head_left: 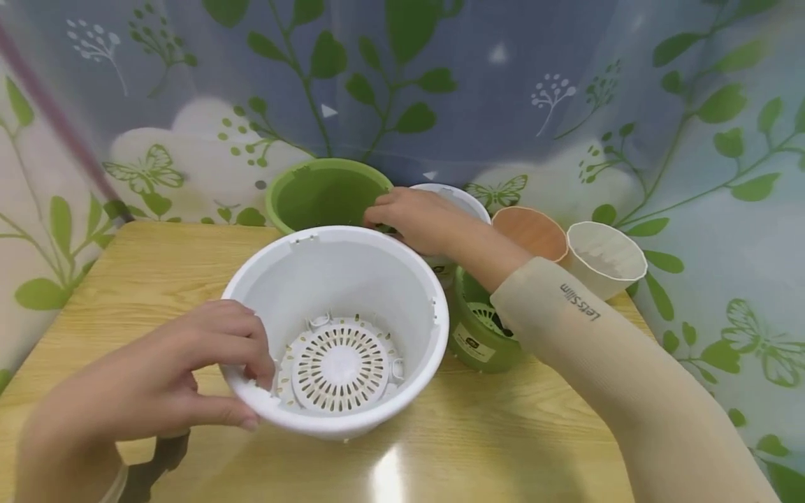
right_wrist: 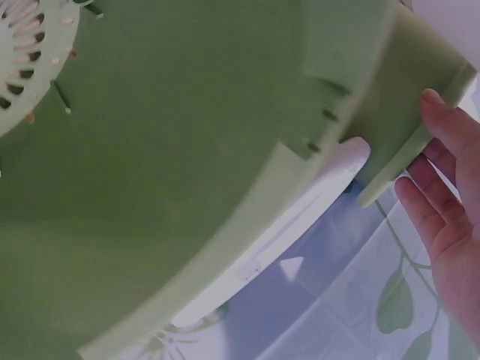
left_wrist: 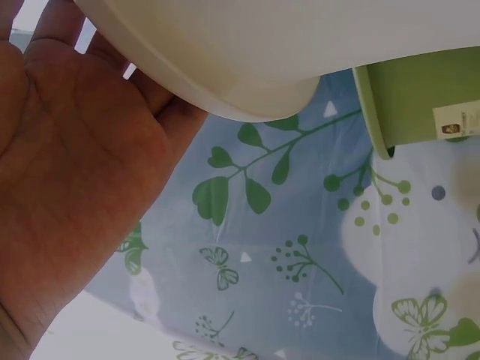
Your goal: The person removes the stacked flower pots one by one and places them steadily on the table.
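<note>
A large white plastic pot (head_left: 342, 272) with a slotted, round base insert stands in the front middle of the table, its mouth facing up. My left hand (head_left: 201, 360) grips its left rim, fingers inside the wall and thumb outside. Behind it is a large green pot (head_left: 327, 197), partly hidden by the white one. My right hand (head_left: 418, 220) reaches over to the green pot's right rim. In the right wrist view, the thumb of my right hand (right_wrist: 457, 172) lies inside that rim, with the fingers curled outside.
A smaller green pot (head_left: 464, 307) with a slotted base stands under my right forearm. Another white pot (head_left: 462, 199) is behind it. To the right are an orange pot (head_left: 531, 234) and a cream pot (head_left: 606, 262). Leaf-patterned fabric (head_left: 541, 56) surrounds the wooden table (head_left: 170, 272).
</note>
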`<state>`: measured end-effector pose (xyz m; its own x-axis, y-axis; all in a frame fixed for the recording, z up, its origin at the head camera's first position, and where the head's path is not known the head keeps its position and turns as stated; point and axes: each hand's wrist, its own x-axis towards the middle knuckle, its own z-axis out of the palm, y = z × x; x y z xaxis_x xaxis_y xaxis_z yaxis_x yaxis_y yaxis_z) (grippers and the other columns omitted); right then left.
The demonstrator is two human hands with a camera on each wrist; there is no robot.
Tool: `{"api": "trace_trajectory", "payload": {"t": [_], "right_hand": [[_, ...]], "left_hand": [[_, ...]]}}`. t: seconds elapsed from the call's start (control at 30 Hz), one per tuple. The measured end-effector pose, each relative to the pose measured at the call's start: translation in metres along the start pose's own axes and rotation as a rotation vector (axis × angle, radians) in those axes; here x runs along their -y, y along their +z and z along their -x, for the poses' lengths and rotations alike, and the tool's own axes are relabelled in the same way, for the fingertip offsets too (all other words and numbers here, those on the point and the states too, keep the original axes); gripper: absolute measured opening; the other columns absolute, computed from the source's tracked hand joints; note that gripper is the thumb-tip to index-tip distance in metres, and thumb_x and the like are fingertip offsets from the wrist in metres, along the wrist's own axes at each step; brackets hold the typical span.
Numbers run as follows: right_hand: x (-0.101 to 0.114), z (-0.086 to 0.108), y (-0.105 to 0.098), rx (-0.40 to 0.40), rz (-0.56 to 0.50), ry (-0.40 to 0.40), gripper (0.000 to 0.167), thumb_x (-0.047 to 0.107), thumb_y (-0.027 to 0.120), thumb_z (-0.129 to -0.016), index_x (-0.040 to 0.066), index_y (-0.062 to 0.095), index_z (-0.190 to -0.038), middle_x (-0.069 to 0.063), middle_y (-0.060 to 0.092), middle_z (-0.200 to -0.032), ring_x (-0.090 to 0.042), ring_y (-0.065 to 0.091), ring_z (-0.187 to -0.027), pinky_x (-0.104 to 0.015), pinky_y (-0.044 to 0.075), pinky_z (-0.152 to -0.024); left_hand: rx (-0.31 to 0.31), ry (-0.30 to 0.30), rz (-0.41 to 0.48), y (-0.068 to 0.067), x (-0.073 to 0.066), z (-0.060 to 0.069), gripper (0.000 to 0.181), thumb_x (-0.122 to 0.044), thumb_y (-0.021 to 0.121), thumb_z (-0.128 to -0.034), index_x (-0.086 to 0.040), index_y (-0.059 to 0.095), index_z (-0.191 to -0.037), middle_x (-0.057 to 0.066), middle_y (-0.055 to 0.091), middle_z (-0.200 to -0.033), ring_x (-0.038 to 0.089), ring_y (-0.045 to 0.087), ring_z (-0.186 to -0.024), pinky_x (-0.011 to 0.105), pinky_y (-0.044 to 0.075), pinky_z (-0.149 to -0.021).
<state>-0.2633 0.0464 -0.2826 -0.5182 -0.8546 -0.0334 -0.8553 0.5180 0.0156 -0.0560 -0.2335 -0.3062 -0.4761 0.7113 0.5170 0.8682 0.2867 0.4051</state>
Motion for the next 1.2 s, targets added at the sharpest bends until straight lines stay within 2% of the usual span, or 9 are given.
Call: {"api": "trace_trajectory", "payload": {"t": [0.1, 0.37, 0.47, 0.57, 0.63, 0.77, 0.87, 1.03, 1.2], "right_hand": [[0.002, -0.004, -0.003, 0.024, 0.0, -0.021, 0.019, 0.022, 0.064, -0.099, 0.025, 0.068, -0.117, 0.001, 0.065, -0.118, -0.021, 0.059, -0.114, -0.042, 0.049, -0.095], [0.0, -0.006, -0.007, 0.076, 0.003, -0.003, 0.024, 0.018, 0.067, -0.096, 0.025, 0.066, -0.119, 0.003, 0.064, -0.121, -0.02, 0.058, -0.116, -0.041, 0.049, -0.094], [0.001, -0.005, -0.007, 0.048, 0.008, -0.007, 0.027, 0.023, 0.07, -0.094, 0.023, 0.066, -0.121, 0.001, 0.064, -0.122, -0.022, 0.057, -0.118, -0.043, 0.048, -0.096], [0.006, 0.002, -0.01, -0.039, -0.013, -0.033, 0.034, 0.024, 0.073, -0.092, 0.024, 0.065, -0.125, 0.003, 0.063, -0.125, -0.022, 0.055, -0.122, -0.041, 0.047, -0.096], [0.012, 0.01, -0.012, -0.131, -0.043, -0.095, 0.038, 0.017, 0.073, -0.091, 0.025, 0.065, -0.127, 0.004, 0.063, -0.125, -0.02, 0.055, -0.118, -0.037, 0.049, -0.091], [0.025, 0.028, -0.013, -0.317, -0.083, -0.307, 0.046, -0.004, 0.062, -0.086, 0.023, 0.068, -0.124, 0.002, 0.066, -0.121, -0.021, 0.059, -0.112, -0.035, 0.05, -0.087], [0.031, 0.042, -0.009, -0.4, -0.063, -0.433, 0.046, -0.009, 0.06, -0.083, 0.02, 0.071, -0.118, -0.003, 0.068, -0.119, -0.024, 0.062, -0.111, -0.038, 0.051, -0.092], [0.045, 0.062, -0.003, -0.412, -0.007, -0.505, 0.034, 0.004, 0.075, -0.082, 0.02, 0.072, -0.111, -0.005, 0.067, -0.118, -0.024, 0.062, -0.11, -0.038, 0.052, -0.091], [0.059, 0.074, -0.001, -0.402, 0.002, -0.553, 0.035, 0.017, 0.084, -0.078, 0.02, 0.07, -0.111, 0.0, 0.067, -0.116, -0.022, 0.06, -0.11, -0.036, 0.053, -0.091]], "left_hand": [[-0.021, -0.003, -0.017, -0.001, -0.003, 0.005, 0.038, -0.031, 0.089, -0.0686, -0.029, 0.065, -0.098, -0.017, 0.058, -0.099, 0.0, 0.049, -0.096, 0.018, 0.033, -0.088], [-0.067, -0.015, -0.045, -0.004, -0.01, 0.019, 0.035, -0.034, 0.088, -0.0707, -0.027, 0.066, -0.097, -0.014, 0.057, -0.1, 0.0, 0.048, -0.095, 0.016, 0.034, -0.089], [-0.081, -0.012, -0.052, -0.006, -0.012, 0.024, 0.035, -0.034, 0.088, -0.0716, -0.025, 0.066, -0.098, -0.013, 0.057, -0.1, 0.002, 0.048, -0.096, 0.016, 0.034, -0.089], [-0.096, 0.012, -0.031, -0.007, -0.013, 0.025, 0.036, -0.029, 0.089, -0.071, -0.022, 0.067, -0.098, -0.011, 0.058, -0.1, 0.004, 0.047, -0.097, 0.016, 0.033, -0.09], [-0.105, 0.035, -0.008, -0.007, -0.012, 0.026, 0.036, -0.026, 0.089, -0.0707, -0.019, 0.067, -0.099, -0.009, 0.058, -0.099, 0.006, 0.047, -0.099, 0.017, 0.033, -0.092], [-0.116, 0.051, 0.003, -0.006, -0.013, 0.029, 0.036, -0.024, 0.089, -0.0708, -0.017, 0.067, -0.098, -0.008, 0.059, -0.099, 0.008, 0.047, -0.099, 0.018, 0.032, -0.095], [-0.115, 0.038, -0.016, -0.006, -0.013, 0.032, 0.036, -0.025, 0.089, -0.0705, -0.019, 0.067, -0.098, -0.008, 0.059, -0.099, 0.007, 0.047, -0.099, 0.018, 0.032, -0.095], [-0.115, 0.025, -0.029, -0.008, -0.014, 0.036, 0.038, -0.025, 0.09, -0.0683, -0.019, 0.068, -0.099, -0.008, 0.059, -0.1, 0.006, 0.046, -0.099, 0.018, 0.031, -0.093], [-0.11, 0.016, -0.045, -0.009, -0.014, 0.039, 0.039, -0.026, 0.091, -0.0681, -0.019, 0.068, -0.099, -0.008, 0.059, -0.101, 0.005, 0.046, -0.1, 0.017, 0.031, -0.094]]}}
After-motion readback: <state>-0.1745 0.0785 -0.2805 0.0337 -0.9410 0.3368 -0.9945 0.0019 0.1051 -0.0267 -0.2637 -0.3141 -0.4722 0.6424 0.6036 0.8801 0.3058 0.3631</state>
